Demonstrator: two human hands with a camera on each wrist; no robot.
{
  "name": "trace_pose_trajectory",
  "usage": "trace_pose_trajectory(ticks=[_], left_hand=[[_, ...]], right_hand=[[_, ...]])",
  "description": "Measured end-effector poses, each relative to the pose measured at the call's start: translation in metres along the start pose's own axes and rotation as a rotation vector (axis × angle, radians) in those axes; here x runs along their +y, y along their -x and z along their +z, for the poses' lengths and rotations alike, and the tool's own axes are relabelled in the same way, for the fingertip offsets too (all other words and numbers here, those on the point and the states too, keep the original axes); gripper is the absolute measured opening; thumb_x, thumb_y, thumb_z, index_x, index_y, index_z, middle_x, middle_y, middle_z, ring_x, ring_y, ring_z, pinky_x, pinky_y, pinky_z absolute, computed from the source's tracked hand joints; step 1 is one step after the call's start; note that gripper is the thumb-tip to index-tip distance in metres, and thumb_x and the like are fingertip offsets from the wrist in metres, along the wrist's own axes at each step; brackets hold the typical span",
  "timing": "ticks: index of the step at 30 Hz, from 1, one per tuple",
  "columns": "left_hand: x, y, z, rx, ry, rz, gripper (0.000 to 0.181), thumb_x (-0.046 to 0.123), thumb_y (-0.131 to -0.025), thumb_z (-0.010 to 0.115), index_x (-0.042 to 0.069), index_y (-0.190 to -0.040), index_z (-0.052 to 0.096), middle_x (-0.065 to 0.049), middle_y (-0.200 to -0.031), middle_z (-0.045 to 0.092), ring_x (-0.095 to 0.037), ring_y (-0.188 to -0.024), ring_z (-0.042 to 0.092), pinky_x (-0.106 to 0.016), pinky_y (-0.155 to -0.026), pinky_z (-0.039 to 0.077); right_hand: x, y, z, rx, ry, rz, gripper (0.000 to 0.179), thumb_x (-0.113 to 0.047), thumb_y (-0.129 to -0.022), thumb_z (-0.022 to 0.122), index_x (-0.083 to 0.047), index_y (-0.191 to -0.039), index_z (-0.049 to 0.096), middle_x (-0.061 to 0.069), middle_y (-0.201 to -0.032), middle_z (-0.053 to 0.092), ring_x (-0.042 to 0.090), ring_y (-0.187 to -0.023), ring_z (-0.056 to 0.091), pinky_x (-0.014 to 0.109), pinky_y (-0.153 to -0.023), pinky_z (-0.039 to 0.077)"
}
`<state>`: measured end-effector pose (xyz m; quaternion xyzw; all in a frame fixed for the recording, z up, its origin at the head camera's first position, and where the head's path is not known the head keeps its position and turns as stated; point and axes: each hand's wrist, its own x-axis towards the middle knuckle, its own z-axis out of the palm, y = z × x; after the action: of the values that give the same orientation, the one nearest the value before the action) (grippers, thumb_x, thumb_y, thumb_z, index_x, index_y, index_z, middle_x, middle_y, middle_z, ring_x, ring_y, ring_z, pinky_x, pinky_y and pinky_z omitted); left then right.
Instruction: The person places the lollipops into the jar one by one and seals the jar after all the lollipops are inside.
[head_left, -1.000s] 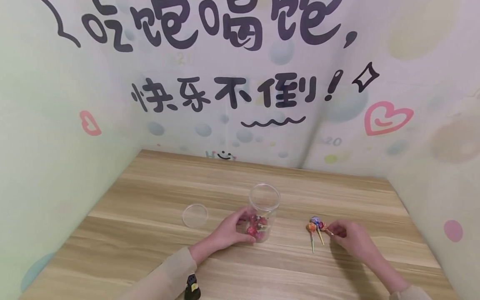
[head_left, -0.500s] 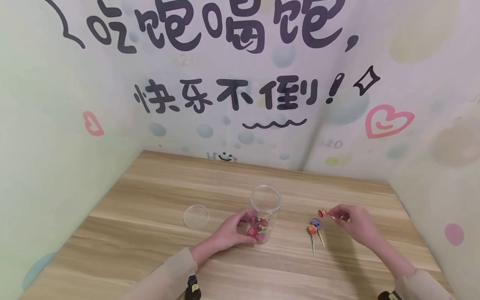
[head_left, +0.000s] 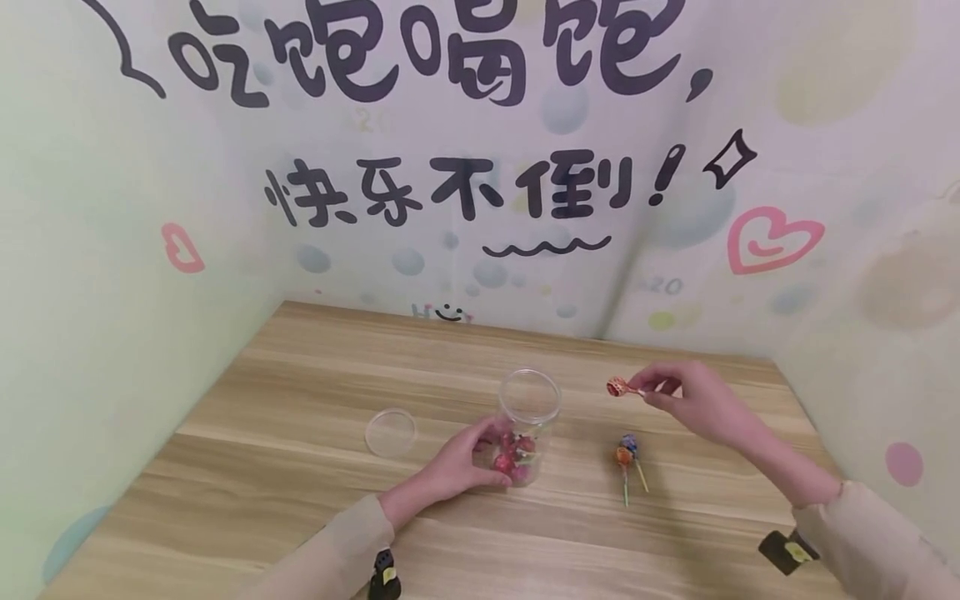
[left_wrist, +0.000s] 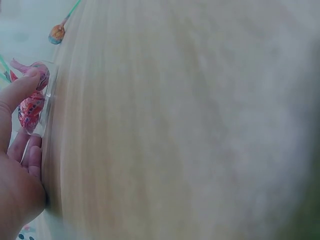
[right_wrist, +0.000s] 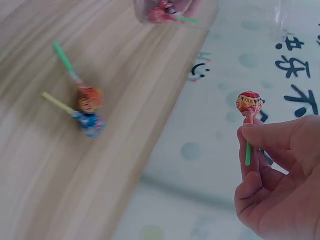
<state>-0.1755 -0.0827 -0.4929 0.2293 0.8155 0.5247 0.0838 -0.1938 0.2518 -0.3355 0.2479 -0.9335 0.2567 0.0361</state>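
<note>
My left hand point(head_left: 457, 467) curls round the lower side of a clear plastic jar point(head_left: 530, 400) that stands upright with its top uncovered. Several red-wrapped lollipops point(left_wrist: 31, 111) lie at the jar's bottom, partly behind my thumb in the left wrist view. Above the table, to the right of the jar, my right hand point(head_left: 693, 400) pinches a lollipop point(right_wrist: 249, 103) by its green stick, just below the red and yellow wrapped head. Two more lollipops lie side by side on the table below that hand: an orange one point(right_wrist: 90, 99) with a green stick and a blue one point(right_wrist: 91, 124) with a pale yellow stick.
A round clear lid point(head_left: 390, 432) lies flat on the wood-grain table point(head_left: 300, 375), left of the jar. Printed wall panels point(head_left: 450, 275) rise along the table's back and both sides.
My right hand has picked the red and yellow lollipop up from beside the other two and raised it up and to the left. My left hand stays on the jar.
</note>
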Motion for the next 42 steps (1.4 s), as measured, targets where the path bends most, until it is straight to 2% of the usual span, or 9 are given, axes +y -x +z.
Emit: trace_pose_trajectory(ticks=[6, 15, 24, 34, 42], left_hand=[[0.001, 0.000, -0.001, -0.004, -0.003, -0.010, 0.077, 0.021, -0.073, 0.087, 0.011, -0.140, 0.049, -0.006, -0.128, 0.064, -0.022, -0.119, 0.059, -0.033, -0.103, 0.049], [0.002, -0.001, 0.001, -0.009, 0.002, -0.018, 0.077, 0.020, -0.073, 0.087, 0.013, -0.140, 0.049, -0.006, -0.128, 0.064, -0.022, -0.119, 0.059, -0.033, -0.104, 0.048], [0.005, -0.001, 0.000, -0.004, -0.012, -0.043, 0.078, 0.021, -0.073, 0.087, 0.012, -0.140, 0.049, -0.006, -0.127, 0.064, -0.022, -0.119, 0.058, -0.035, -0.103, 0.048], [0.004, -0.001, -0.001, -0.008, 0.008, -0.017, 0.079, 0.019, -0.073, 0.087, 0.011, -0.142, 0.048, -0.006, -0.128, 0.064, -0.021, -0.117, 0.059, -0.033, -0.102, 0.049], [0.002, -0.002, -0.001, -0.013, 0.013, -0.002, 0.076, 0.019, -0.074, 0.086, 0.012, -0.140, 0.049, -0.005, -0.127, 0.064, -0.021, -0.117, 0.058, -0.034, -0.102, 0.049]], right_hand=[[-0.031, -0.018, -0.012, -0.025, -0.003, -0.068, 0.018, 0.002, -0.087, 0.068, -0.012, -0.096, 0.074, -0.004, -0.086, 0.073, 0.000, -0.074, 0.059, 0.020, -0.063, 0.050], [-0.064, -0.035, -0.017, -0.085, 0.000, -0.076, 0.019, -0.001, -0.088, 0.068, -0.014, -0.099, 0.074, -0.006, -0.085, 0.072, 0.005, -0.073, 0.059, 0.020, -0.061, 0.048], [-0.084, -0.048, -0.008, -0.153, -0.039, -0.113, 0.020, 0.000, -0.087, 0.068, -0.013, -0.101, 0.074, -0.005, -0.090, 0.073, 0.008, -0.075, 0.060, 0.021, -0.064, 0.051], [-0.097, -0.056, 0.006, -0.192, -0.044, -0.219, 0.020, 0.002, -0.087, 0.067, -0.011, -0.099, 0.074, -0.001, -0.093, 0.074, 0.008, -0.082, 0.063, 0.022, -0.072, 0.054], [-0.103, -0.060, 0.018, -0.192, -0.023, -0.218, 0.021, 0.005, -0.087, 0.066, -0.010, -0.099, 0.075, 0.000, -0.094, 0.075, 0.010, -0.084, 0.064, 0.025, -0.076, 0.055]])
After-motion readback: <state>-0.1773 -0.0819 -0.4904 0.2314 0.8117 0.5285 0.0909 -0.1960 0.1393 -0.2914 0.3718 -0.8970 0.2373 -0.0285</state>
